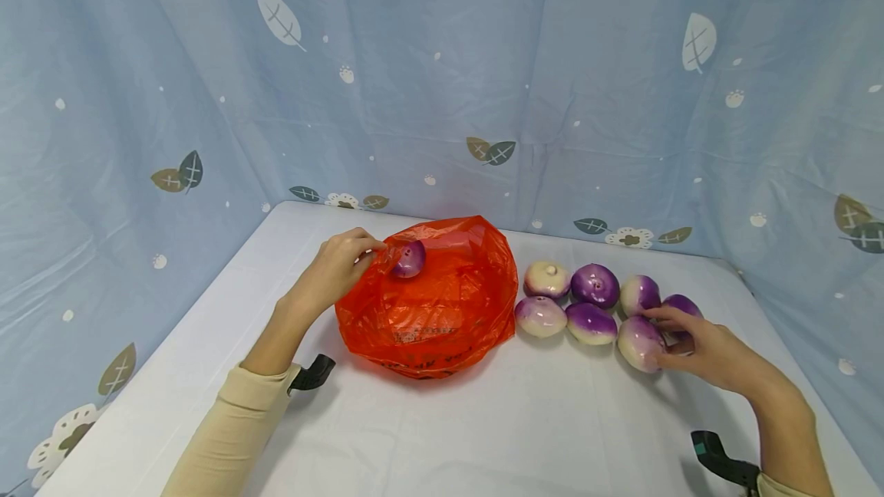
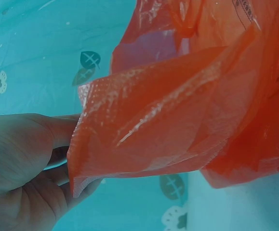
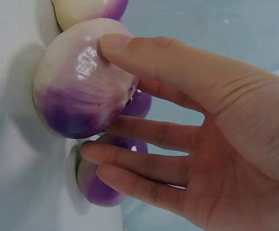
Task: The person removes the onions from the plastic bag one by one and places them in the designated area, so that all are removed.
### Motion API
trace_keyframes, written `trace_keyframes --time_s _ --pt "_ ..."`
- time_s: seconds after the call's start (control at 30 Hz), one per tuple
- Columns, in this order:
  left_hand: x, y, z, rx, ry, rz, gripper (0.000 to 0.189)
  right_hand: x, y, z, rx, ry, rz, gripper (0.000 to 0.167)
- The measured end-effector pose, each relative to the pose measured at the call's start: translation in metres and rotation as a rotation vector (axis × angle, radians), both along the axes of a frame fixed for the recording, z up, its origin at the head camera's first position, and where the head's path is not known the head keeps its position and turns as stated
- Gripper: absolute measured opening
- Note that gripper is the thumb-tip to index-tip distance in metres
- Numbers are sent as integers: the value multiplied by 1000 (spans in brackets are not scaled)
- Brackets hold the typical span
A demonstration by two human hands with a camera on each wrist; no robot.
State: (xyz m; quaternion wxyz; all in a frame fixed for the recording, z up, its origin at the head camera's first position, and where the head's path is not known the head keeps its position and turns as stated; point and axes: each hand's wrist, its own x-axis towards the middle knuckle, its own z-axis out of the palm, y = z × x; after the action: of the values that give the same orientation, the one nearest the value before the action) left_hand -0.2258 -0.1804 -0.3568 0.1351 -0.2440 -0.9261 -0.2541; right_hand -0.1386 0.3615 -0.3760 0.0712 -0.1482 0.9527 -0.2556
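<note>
My left hand [image 1: 338, 263] pinches the left rim of a red plastic bag [image 1: 442, 294]; in the left wrist view the bag's edge [image 2: 129, 130] passes between thumb and fingers. The bag's mouth is spread wide. Inside, near that rim, a purple onion [image 1: 410, 259] shows. Over on the right, my right hand [image 1: 718, 351] has thumb and fingers around a glossy purple-and-white onion [image 1: 641, 343]. The right wrist view shows the thumb on the pale side of this onion [image 3: 81, 79] and the other fingers, fairly straight, along its far side.
More onions stand in two short rows right of the bag: a cream one [image 1: 545, 280], a dark purple one [image 1: 595, 286], a pale one [image 1: 541, 317] and several others. The white table [image 1: 483, 428] meets a blue patterned cloth [image 1: 428, 98] at back and sides.
</note>
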Motion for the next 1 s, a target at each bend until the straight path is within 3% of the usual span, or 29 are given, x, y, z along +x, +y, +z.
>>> trace_keyframes --time_s 0.6,1.0 --pt "1 0 1 15 3 -3 23 2 0 1 3 -12 8 62" --pt "0 -1 1 16 7 -8 23 2 0 3 52 104 -21 56"
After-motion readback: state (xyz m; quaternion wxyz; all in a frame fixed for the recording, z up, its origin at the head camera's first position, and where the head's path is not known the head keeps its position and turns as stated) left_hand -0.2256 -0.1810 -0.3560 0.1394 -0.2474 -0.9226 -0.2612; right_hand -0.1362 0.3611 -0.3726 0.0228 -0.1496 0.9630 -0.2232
